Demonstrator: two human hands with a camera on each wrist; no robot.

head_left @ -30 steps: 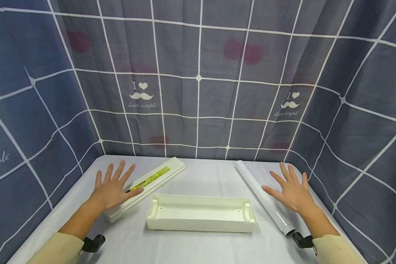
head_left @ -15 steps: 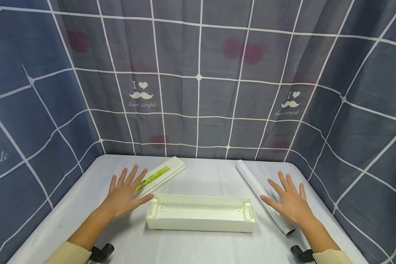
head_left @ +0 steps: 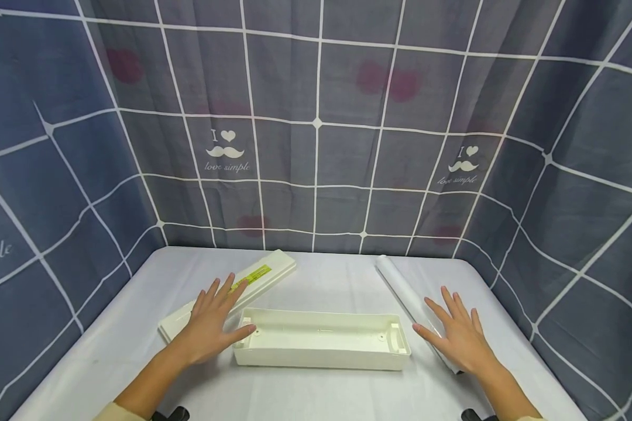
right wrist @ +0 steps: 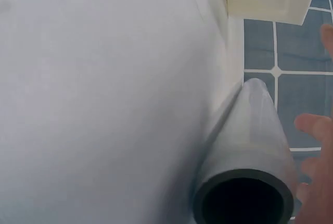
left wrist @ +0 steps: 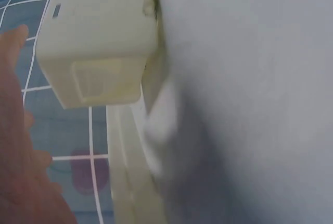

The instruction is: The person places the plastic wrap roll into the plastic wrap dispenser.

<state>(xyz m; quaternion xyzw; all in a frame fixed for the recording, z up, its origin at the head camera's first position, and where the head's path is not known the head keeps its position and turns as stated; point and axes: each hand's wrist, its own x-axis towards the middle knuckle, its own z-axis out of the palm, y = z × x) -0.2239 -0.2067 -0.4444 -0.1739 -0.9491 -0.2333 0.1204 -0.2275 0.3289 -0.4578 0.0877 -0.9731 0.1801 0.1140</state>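
A long cream plastic box [head_left: 321, 358] lies open side up in the middle of the table. Its cream lid [head_left: 276, 266], with a yellow-green label [head_left: 258, 273], rests at a slant behind it on the left. My left hand [head_left: 210, 324] hovers with spread fingers over the lid, the thumb by the box's left end. On the right lies a glossy whitish roll [head_left: 400, 283], which looks like cling film; its hollow dark end [right wrist: 244, 198] shows in the right wrist view. Above the roll's near part my right hand [head_left: 460, 339] is spread, holding nothing.
A white cloth [head_left: 332, 394] covers the table. Blue-grey checked curtains [head_left: 342, 152] stand close behind it and along both sides.
My left hand has moved right and toward me, to the box's left end. My right hand has drawn slightly nearer to me and left. The box, lid and roll have stayed put.
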